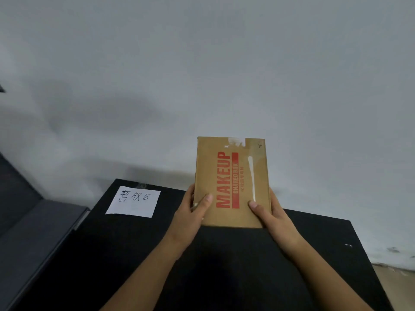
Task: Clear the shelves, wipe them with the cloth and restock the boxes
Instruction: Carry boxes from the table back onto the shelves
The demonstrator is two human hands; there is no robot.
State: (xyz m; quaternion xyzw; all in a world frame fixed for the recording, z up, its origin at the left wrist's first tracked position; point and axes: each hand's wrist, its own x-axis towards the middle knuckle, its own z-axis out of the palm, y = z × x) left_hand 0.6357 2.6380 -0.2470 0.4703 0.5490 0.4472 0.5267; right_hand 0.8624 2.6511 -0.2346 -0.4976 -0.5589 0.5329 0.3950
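A: Where's the box (232, 182)?
B: Held above the black worktop's (125, 254) far edge, red "MAKEUP" print facing up.
A: Hands?
B: Left hand (193, 212) clamps its left side, right hand (269, 212) its right, thumbs on top.
A: Else?
B: White note (133, 202) lying on the worktop, left of the box.

Box (232, 182): tan-brown cardboard, red "MAKEUP" lettering beside a red band, pale tape strips. Table surface (224, 265): black. Paper sheet (133, 202): white, black handwritten characters. Wall (202, 63): pale grey, plain. Cabinet (33, 232) at left was dark grey.
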